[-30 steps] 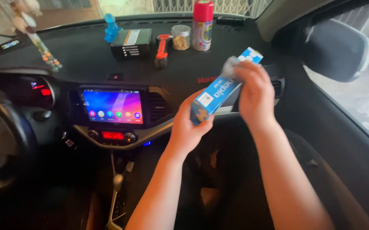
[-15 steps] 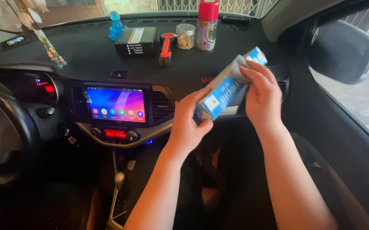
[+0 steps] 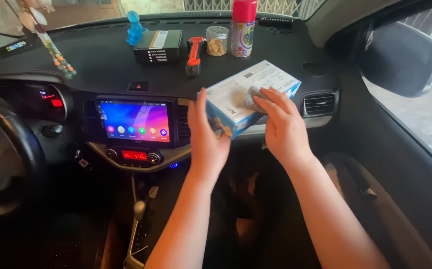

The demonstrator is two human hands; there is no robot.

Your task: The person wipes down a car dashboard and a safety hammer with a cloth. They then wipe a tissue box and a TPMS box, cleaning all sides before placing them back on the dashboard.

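In front of the dashboard, the left hand grips the near end of a white and blue tissue box with thumb and fingers spread around its corner. The right hand lies flat-fingered on the box's top face, pressing a small grey cloth. The cloth is mostly hidden under the fingers, and the box's underside cannot be seen.

The right hand hides part of the box top; the steering wheel runs off the left edge.
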